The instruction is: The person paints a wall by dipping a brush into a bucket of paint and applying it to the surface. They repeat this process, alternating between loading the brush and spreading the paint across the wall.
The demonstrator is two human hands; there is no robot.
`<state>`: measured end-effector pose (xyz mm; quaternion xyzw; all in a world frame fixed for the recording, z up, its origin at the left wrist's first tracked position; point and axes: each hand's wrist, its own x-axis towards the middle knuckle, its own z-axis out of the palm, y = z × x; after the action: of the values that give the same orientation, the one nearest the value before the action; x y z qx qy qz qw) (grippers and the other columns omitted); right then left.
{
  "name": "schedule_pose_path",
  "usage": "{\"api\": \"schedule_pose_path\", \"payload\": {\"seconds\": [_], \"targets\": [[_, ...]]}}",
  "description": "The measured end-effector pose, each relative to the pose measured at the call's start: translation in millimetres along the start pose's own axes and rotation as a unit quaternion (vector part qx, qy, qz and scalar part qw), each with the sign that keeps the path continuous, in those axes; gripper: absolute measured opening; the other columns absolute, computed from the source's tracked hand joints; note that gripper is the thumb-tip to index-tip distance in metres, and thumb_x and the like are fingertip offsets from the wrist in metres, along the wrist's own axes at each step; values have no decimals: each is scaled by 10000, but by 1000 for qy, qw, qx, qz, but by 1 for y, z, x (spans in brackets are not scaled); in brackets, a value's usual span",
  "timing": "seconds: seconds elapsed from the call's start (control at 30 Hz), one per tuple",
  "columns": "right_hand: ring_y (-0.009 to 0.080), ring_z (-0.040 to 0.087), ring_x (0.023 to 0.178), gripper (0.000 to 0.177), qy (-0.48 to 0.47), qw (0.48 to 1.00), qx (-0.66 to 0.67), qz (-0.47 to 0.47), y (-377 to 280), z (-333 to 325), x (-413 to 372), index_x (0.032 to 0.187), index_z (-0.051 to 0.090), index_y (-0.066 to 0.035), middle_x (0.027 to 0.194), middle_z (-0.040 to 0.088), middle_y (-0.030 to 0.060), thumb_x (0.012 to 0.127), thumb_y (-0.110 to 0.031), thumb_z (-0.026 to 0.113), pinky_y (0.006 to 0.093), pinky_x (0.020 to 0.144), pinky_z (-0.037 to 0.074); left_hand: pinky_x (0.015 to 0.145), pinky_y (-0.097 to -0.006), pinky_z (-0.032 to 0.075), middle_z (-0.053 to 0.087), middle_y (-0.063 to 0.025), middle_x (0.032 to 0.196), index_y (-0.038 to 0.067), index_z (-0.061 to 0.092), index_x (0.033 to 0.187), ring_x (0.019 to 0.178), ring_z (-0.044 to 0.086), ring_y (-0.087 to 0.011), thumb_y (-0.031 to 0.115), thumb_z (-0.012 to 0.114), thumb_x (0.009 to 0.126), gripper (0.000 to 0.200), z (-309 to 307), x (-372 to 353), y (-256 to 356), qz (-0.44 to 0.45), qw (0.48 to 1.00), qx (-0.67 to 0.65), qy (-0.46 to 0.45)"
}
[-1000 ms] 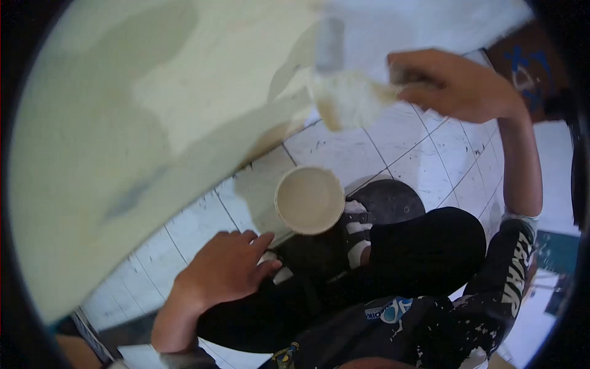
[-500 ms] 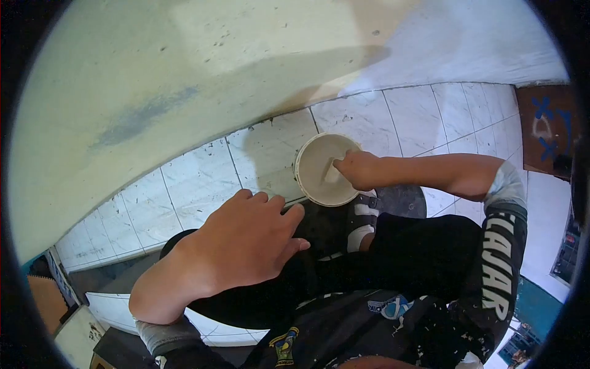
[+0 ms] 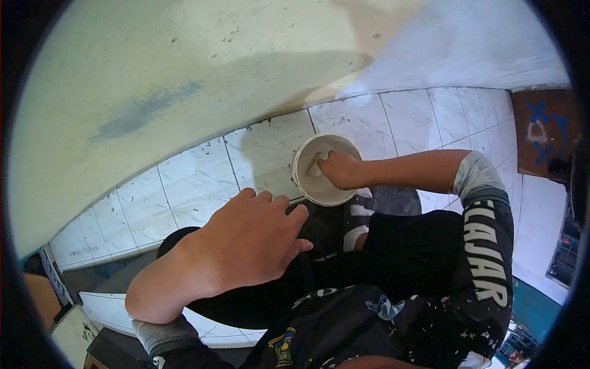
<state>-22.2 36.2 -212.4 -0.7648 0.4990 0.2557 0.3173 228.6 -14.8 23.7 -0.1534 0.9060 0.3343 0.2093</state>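
A round white bucket [image 3: 297, 161] stands on the tiles by my feet, with pale matter coating its inside. My right hand [image 3: 339, 170] reaches into it from the right, fingers closed on a small pale flat piece [image 3: 314, 165] resembling a scraper. The piece lies against the inner left side of the bucket. Its exact kind is hard to make out. Over my dark-clothed leg hovers my left hand [image 3: 255, 237], back upward, fingers loosely bent and apart. Nothing shows in it, and it is apart from the bucket.
A yellowish wall [image 3: 184, 55] with a grey smudge and small pits rises beyond the white tiled floor [image 3: 190, 178]. A brown board [image 3: 541, 132] with blue marks stands at the right. My sandalled foot [image 3: 358, 215] is close beside the bucket.
My right hand has moved left and deeper across the bucket, carrying the pale flat piece toward the left inner wall. The left hand has stayed nearly still.
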Motion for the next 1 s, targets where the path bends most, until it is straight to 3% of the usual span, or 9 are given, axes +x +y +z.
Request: {"api": "schedule_pose_path", "payload": {"seconds": [0.33, 0.83, 1.0], "targets": [[452, 630, 1046, 633, -11, 1000, -7, -13, 4, 6, 12, 1405, 424, 89, 1113, 589, 366, 802, -27, 581, 496, 821, 565, 891, -432, 472, 650, -162, 940, -10, 585, 1234, 937, 643, -338, 342, 577, 993, 426, 3, -2, -1, -3, 1000, -1, 3], [440, 613, 1079, 540, -2, 999, -23, -28, 8, 17, 16, 1312, 485, 132, 1071, 628, 353, 808, -34, 581, 486, 847, 553, 881, -426, 466, 649, -163, 946, -9, 585, 1244, 936, 642, -329, 350, 573, 998, 436, 0, 0, -3, -13, 1000, -2, -23], [427, 638, 1055, 445, -23, 997, -31, -71, 7, 9, 11, 1213, 559, 118, 1070, 660, 310, 797, -37, 595, 479, 864, 552, 884, -422, 466, 655, -162, 963, -4, 584, 1254, 945, 642, -326, 351, 578, 997, 438, -1, 1, -4, -14, 1000, -6, -23]]}}
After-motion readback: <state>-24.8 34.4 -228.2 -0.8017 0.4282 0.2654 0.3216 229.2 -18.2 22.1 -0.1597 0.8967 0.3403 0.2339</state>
